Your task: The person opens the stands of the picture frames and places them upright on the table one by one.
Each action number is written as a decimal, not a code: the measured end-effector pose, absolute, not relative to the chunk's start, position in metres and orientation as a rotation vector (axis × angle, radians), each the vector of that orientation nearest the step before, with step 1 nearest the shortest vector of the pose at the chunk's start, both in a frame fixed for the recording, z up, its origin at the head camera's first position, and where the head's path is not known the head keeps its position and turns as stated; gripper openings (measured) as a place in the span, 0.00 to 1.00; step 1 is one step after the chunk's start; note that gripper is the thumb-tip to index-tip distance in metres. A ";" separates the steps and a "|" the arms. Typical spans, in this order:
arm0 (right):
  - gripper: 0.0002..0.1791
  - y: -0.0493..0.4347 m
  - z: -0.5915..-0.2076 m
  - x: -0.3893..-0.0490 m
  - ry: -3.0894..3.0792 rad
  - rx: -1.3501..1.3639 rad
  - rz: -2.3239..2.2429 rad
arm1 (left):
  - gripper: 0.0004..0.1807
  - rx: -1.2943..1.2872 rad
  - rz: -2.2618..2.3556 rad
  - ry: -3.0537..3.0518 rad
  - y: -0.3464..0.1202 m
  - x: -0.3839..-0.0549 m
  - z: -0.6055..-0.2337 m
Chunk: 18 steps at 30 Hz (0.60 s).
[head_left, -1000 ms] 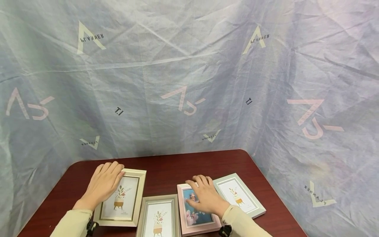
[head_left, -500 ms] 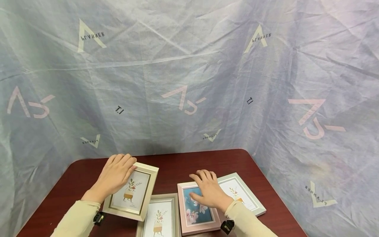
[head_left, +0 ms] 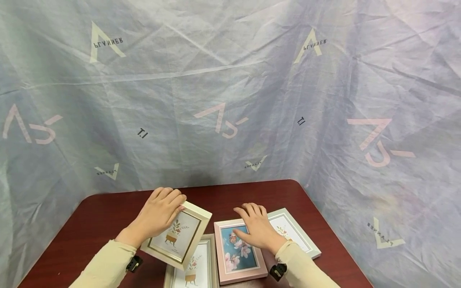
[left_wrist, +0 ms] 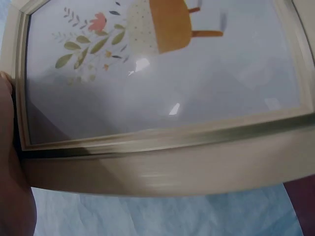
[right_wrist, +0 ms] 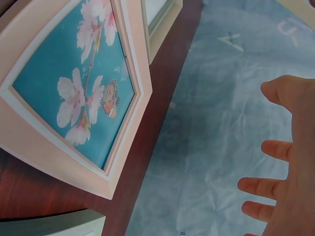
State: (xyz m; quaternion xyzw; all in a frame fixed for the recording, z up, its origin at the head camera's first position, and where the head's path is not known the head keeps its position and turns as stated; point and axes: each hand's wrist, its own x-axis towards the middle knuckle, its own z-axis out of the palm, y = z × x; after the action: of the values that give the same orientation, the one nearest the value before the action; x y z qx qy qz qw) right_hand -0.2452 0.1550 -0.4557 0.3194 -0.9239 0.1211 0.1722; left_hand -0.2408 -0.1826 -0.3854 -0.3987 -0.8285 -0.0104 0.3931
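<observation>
The left hand (head_left: 158,214) is holding the cream frame (head_left: 186,228) by its upper left part; this grip is closing round the border, with the thumb lying on the front face. The cream frame is tilting over the beige frame (head_left: 196,266), covering that one's upper left part from the head camera; whether the two are touching, I cannot tell. The beige frame is running out of the bottom of the head view.

The right hand (head_left: 257,228) is hovering over the pink frame (head_left: 241,254), its grip loosely spread and holding nothing; the right wrist view is showing room between the fingers and the frames. The pink frame is lying flat just beside the beige one, their long edges running close together. The pale green frame (head_left: 300,234) is lying at an angle to the right, partly hidden by the right hand, its outer corner pointing toward the right edge of the desk (head_left: 108,218).

Dark red desk surface is stretching between the frames and the far edge, and widely out to the left. Beyond that edge, a wrinkled cloth (head_left: 216,80) is hanging.
</observation>
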 end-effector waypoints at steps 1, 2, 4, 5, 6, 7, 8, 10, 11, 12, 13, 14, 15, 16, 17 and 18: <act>0.33 0.155 -0.456 -0.245 -2.622 0.905 0.341 | 0.30 -1.024 -0.029 -2.100 -0.181 -0.240 -0.386; 0.33 0.155 -0.457 -0.245 -2.623 0.904 0.343 | 0.30 -1.033 -0.032 -2.099 -0.179 -0.240 -0.386; 0.33 0.156 -0.457 -0.245 -2.624 0.904 0.351 | 0.30 -1.050 -0.034 -2.099 -0.176 -0.239 -0.387; 0.33 0.156 -0.457 -0.245 -2.625 0.903 0.353 | 0.30 -1.057 -0.038 -2.099 -0.175 -0.239 -0.387; 0.33 0.156 -0.458 -0.245 -2.626 0.901 0.355 | 0.30 -1.065 -0.042 -2.100 -0.174 -0.239 -0.387; 0.32 0.156 -0.458 -0.245 -2.624 0.900 0.356 | 0.30 -1.071 -0.045 -2.103 -0.173 -0.239 -0.386; 0.32 0.156 -0.458 -0.244 -2.619 0.900 0.359 | 0.30 -1.078 -0.048 -2.107 -0.173 -0.239 -0.386; 0.32 0.157 -0.457 -0.244 -2.608 0.900 0.363 | 0.30 -1.087 -0.059 -2.124 -0.172 -0.239 -0.384; 0.31 0.157 -0.457 -0.244 -2.601 0.899 0.361 | 0.30 -1.090 -0.066 -2.135 -0.172 -0.239 -0.383; 0.31 0.157 -0.457 -0.243 -2.596 0.899 0.361 | 0.31 -1.092 -0.071 -2.148 -0.172 -0.239 -0.382; 0.31 0.157 -0.456 -0.243 -2.593 0.899 0.358 | 0.31 -1.094 -0.076 -2.159 -0.172 -0.239 -0.381; 0.31 0.158 -0.456 -0.243 -2.589 0.900 0.363 | 0.32 -1.097 -0.080 -2.169 -0.172 -0.239 -0.379; 0.31 0.158 -0.456 -0.243 -2.591 0.898 0.359 | 0.32 -1.101 -0.087 -2.180 -0.173 -0.239 -0.378; 0.32 0.159 -0.455 -0.244 -2.593 0.897 0.354 | 0.33 -1.109 -0.095 -2.188 -0.173 -0.238 -0.376; 0.32 0.159 -0.455 -0.244 -2.594 0.897 0.355 | 0.33 -1.118 -0.102 -2.195 -0.174 -0.238 -0.375; 0.32 0.160 -0.454 -0.245 -2.599 0.895 0.351 | 0.33 -1.129 -0.109 -2.202 -0.174 -0.238 -0.373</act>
State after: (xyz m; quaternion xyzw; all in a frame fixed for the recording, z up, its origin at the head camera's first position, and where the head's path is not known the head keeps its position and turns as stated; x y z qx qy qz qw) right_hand -0.2445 0.1602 -0.4541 0.3174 -0.9218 0.1245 0.1842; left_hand -0.2380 -0.1738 -0.3727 -0.4307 -0.8404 -0.0416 0.3263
